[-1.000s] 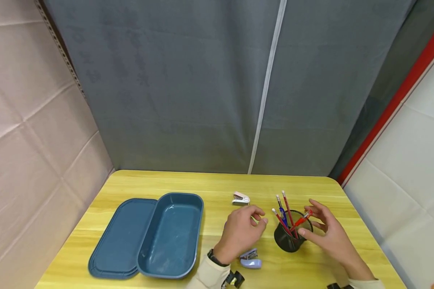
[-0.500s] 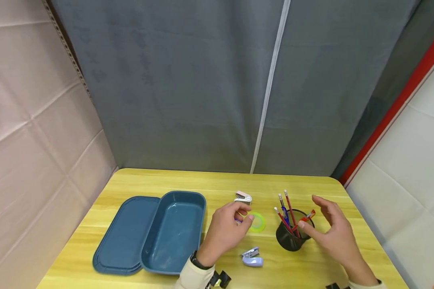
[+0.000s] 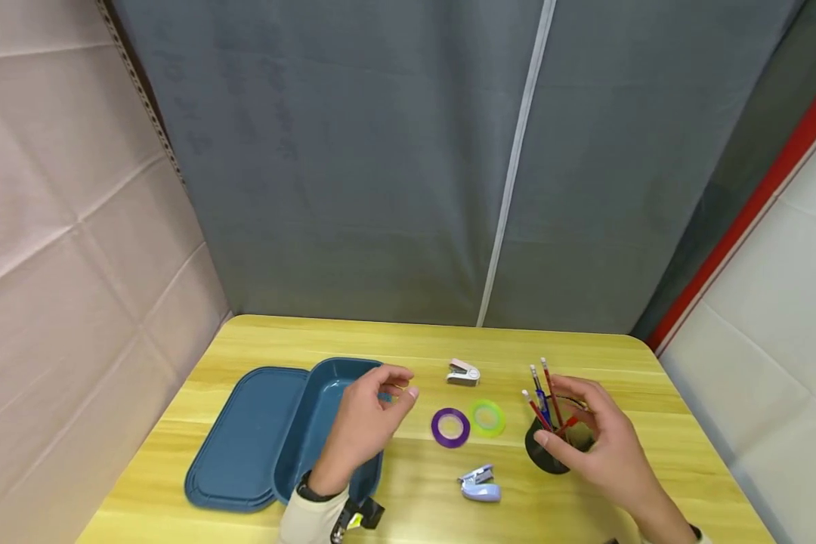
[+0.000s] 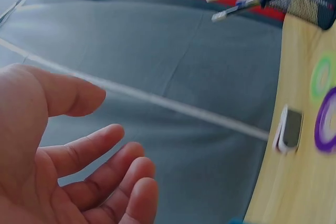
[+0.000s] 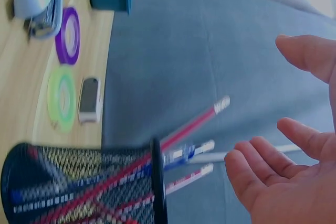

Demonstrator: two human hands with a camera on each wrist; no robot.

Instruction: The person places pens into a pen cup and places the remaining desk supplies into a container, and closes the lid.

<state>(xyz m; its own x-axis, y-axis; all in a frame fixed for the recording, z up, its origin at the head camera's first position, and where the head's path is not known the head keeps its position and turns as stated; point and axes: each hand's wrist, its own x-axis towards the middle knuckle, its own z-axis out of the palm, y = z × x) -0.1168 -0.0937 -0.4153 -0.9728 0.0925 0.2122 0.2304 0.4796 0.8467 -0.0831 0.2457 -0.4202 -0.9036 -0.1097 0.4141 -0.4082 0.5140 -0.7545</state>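
My left hand (image 3: 362,419) hangs over the blue rectangular box (image 3: 329,370) in the head view. Its fingers are loosely bent, and the left wrist view shows nothing between thumb and fingertips. Over the black mesh pen cup (image 3: 544,458) is my right hand (image 3: 605,446), thumb and fingers spread around the mouth in the head view. The right wrist view shows that hand (image 5: 294,182) apart from the cup, holding nothing. Red pencils (image 5: 191,124) with white erasers and a blue pen (image 5: 181,153) stand in the cup; a red item is partly hidden by the hand.
A purple tape roll (image 3: 450,428) and a green tape roll (image 3: 487,418) lie side by side mid-table. Behind them is a small white stapler (image 3: 463,373); a lavender stapler (image 3: 480,486) lies in front. A blue lid (image 3: 241,438) sits left of the box.
My left hand has moved left from beside the pen cup to above the box, uncovering both tape rolls. My right hand has shifted left, closer over the cup.
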